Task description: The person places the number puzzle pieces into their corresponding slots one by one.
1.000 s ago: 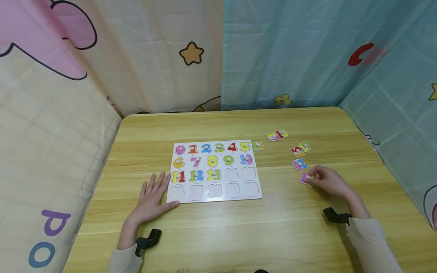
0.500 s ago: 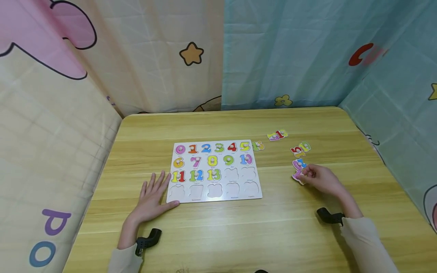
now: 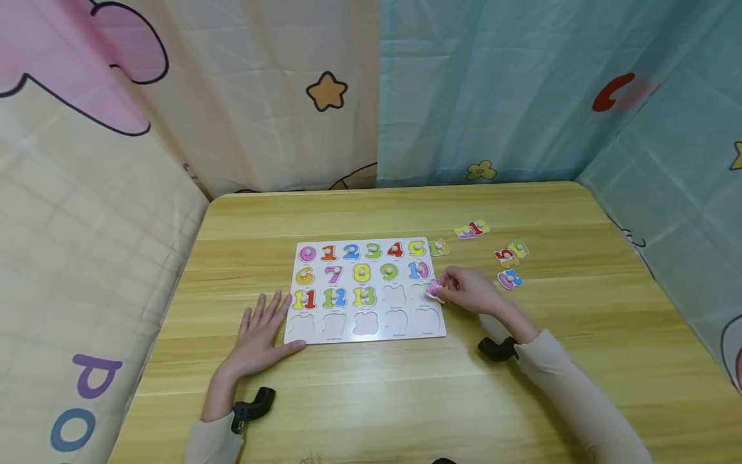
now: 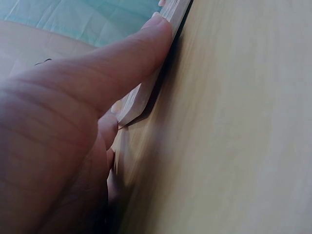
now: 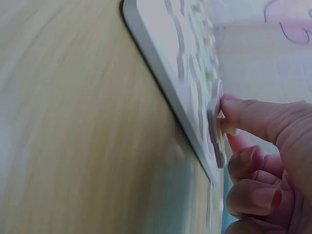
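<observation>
A white number puzzle board (image 3: 353,338) lies on the table, with knobbed number pieces in its upper rows and bare recesses lower down. My left hand (image 3: 252,345) lies spread at the board's left side, fingers straight. Its thumb touches the lower left corner, and the left wrist view shows the thumb along the board's edge (image 4: 141,100). My right hand (image 3: 472,290) pinches a pink and yellow number puzzle piece (image 3: 433,290) over the board's right side. In the right wrist view this piece (image 5: 214,126) is tilted close above the board; its number is unreadable.
Loose number pieces lie to the right: a green and orange one (image 3: 438,247) by the board's upper right corner, a group (image 3: 471,229) farther back, a red and orange one (image 3: 506,258) and a blue and pink one (image 3: 509,279). Curtains stand behind the wooden table (image 3: 371,406).
My right hand has carried the pink and yellow number puzzle piece leftward from beside the loose pieces to the board's right side. My left hand has stayed in place.
</observation>
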The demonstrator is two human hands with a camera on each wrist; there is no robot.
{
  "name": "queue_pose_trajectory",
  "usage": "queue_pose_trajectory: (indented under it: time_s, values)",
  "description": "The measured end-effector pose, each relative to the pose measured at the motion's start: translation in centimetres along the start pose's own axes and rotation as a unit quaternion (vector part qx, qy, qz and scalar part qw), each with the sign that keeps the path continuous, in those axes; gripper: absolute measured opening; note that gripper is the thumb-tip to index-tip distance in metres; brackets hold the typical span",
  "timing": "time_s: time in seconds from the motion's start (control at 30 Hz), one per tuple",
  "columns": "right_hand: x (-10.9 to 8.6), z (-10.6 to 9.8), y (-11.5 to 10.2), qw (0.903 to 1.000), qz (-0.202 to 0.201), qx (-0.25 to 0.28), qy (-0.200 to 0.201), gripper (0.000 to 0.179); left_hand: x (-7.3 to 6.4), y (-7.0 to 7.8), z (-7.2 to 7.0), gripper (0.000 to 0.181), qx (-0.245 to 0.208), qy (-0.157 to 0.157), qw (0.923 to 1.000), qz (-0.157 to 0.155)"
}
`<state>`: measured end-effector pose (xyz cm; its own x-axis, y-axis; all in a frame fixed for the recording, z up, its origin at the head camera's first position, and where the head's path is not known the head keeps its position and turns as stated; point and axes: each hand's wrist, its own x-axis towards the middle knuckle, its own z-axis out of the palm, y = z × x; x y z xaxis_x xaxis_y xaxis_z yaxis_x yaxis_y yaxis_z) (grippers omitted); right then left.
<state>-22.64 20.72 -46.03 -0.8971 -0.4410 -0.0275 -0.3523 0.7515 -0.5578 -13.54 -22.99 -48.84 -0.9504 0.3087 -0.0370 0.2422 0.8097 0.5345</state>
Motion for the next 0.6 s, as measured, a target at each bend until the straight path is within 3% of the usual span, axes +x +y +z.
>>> queue_pose_trajectory:
  time_s: [0.23, 0.4, 0.6]
  values:
    - [2.8, 2.2, -2.2, 0.996, -0.081, -0.025, -0.03, 0.021, 0.1, 0.0, 0.0, 0.095, 0.009, -0.015, 0.9998, -0.012]
    - [4.2, 3.3, -3.3, 0.9943, -0.087, -0.024, -0.057, 0.021, 0.1, 0.1, -0.1, 0.094, 0.008, -0.013, 0.9998, -0.011]
    - [5.0, 4.3, -4.3, 0.9951, -0.074, -0.022, -0.062, 0.023, 0.0, 0.0, 0.0, 0.094, 0.005, -0.009, 0.9999, -0.009]
